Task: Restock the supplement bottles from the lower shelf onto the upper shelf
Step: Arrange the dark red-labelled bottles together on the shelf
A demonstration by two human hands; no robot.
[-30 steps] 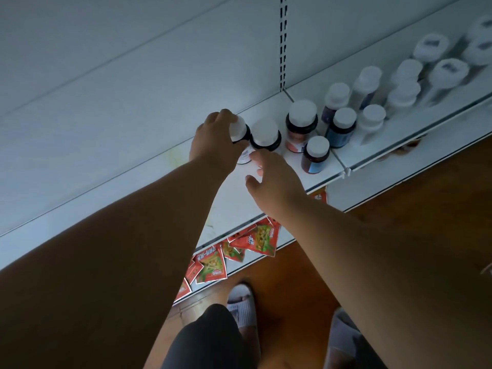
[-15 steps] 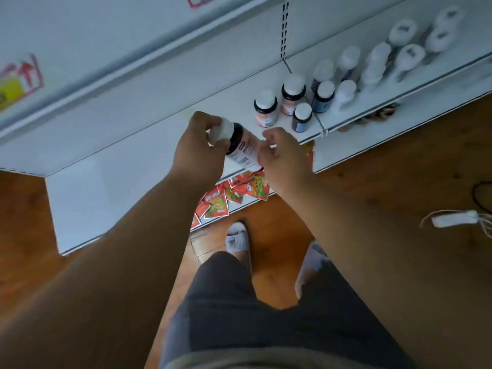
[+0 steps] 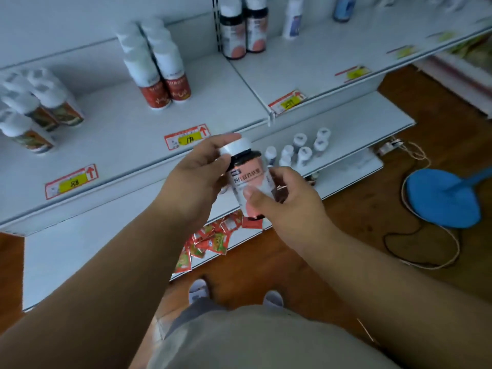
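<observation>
Head view. Mid-transfer: left hand (image 3: 197,171) grips the cap and right hand (image 3: 282,201) the body of one supplement bottle (image 3: 249,179), frame centre, clear of both shelves. Lower shelf (image 3: 359,123) holds more bottles (image 3: 300,150); upper shelf (image 3: 119,134) offers open room behind its front lip.

I stand on a reddish-brown wooden floor (image 3: 346,230) before a white metal shelving unit (image 3: 127,134) whose tiers step down toward me, a slotted upright post (image 3: 217,27) dividing its back panel. Yellow-and-red price labels (image 3: 186,138) are stuck along the shelf fronts. To my right a flat blue round pad (image 3: 442,198) lies on the boards — a pale cord (image 3: 420,161) and a thin black cable (image 3: 404,235) loop just beside it — and the light is dim and cool.
</observation>
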